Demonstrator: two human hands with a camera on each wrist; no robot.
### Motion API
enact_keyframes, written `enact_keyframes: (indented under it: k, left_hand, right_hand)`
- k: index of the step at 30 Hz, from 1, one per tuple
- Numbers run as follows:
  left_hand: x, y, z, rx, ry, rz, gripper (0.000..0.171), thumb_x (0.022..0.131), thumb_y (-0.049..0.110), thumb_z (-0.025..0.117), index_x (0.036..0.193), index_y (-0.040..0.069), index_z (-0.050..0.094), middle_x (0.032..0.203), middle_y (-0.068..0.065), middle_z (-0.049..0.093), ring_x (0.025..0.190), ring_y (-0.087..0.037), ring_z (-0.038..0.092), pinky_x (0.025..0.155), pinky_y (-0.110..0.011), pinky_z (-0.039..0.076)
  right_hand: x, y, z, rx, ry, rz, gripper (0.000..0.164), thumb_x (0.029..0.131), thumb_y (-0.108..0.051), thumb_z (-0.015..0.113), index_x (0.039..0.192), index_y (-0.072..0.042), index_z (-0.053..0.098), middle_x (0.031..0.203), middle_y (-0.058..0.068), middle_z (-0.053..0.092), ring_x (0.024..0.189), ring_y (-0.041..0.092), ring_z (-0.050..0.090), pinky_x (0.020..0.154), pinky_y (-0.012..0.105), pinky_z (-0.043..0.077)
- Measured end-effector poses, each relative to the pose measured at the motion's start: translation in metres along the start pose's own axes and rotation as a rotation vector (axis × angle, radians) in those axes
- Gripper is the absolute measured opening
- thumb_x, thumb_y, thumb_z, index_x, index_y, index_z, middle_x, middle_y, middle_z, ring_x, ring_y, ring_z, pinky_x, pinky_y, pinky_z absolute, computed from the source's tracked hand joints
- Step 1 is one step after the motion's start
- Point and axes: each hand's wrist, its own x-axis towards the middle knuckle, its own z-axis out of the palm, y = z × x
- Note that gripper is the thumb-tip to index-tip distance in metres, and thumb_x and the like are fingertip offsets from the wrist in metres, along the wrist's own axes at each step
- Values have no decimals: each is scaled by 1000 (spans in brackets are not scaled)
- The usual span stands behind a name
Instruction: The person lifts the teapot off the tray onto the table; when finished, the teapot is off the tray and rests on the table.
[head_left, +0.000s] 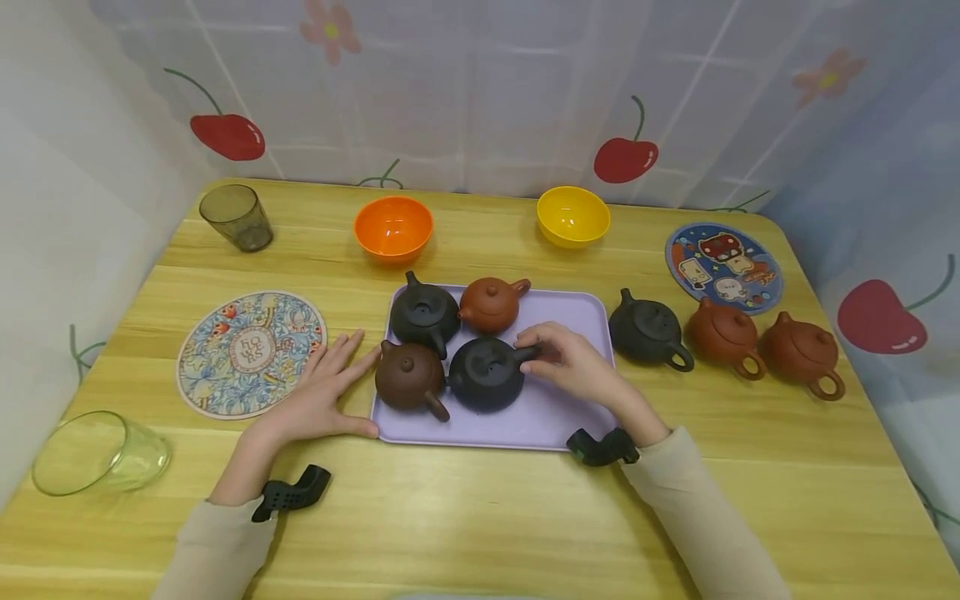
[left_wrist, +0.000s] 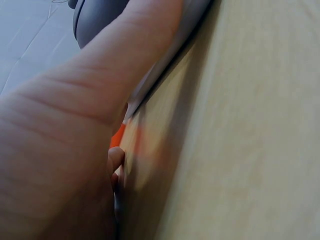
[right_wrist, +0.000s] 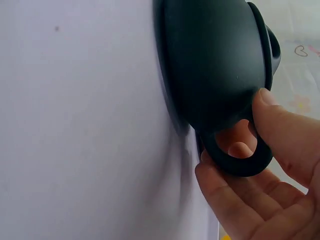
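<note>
My right hand [head_left: 576, 364] pinches the loop handle of a black teapot [head_left: 486, 385] at the front middle of a lilac tray [head_left: 558, 421]. In the right wrist view, the thumb and fingers lie around that handle [right_wrist: 240, 165]. My left hand [head_left: 324, 402] is spread at the tray's left edge, thumb by the front left corner and fingertips near a dark brown teapot [head_left: 405, 383]. Behind them on the tray stand another black teapot [head_left: 422, 312] and a reddish-brown teapot [head_left: 491, 310]. The left wrist view shows mostly the palm side [left_wrist: 75, 115] and wood.
Right of the tray stand a black teapot [head_left: 647, 329] and two reddish-brown teapots [head_left: 722, 333]. An orange bowl [head_left: 393, 232] and a yellow bowl [head_left: 572, 218] are at the back. Round mats [head_left: 251, 354] lie on both sides. A dark glass [head_left: 240, 221] and a green glass [head_left: 135, 454] are at left.
</note>
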Motion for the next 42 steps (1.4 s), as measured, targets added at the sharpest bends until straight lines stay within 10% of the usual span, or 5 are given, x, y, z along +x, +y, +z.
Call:
enact_keyframes:
  k: [21, 32, 42]
  left_hand:
    - [8, 4, 7, -5, -37, 9, 104, 59, 65, 61, 139, 15, 19, 144, -15, 1, 129, -33, -3, 100, -48, -5]
    - [7, 0, 2, 1, -24, 21, 103, 59, 64, 62, 140, 17, 17, 144, -13, 0, 129, -32, -4, 100, -47, -6]
    - [0, -1, -1, -26, -10, 12, 102, 61, 59, 65, 140, 16, 17, 144, -15, 1, 128, -34, -4, 99, -47, -7]
  right_hand:
    - [-47, 21, -20, 5, 159, 102, 11, 78, -2, 62, 89, -1, 62, 84, 7, 62, 78, 15, 62, 67, 27, 50]
    - [-159, 58, -101, 411, 580, -22, 20, 80, 13, 50, 100, 14, 52, 95, 11, 61, 79, 15, 62, 69, 25, 48]
    - [-224, 60, -117, 490, 1043, 207, 22, 78, 6, 56, 99, 4, 57, 95, 6, 54, 72, 10, 63, 63, 19, 48]
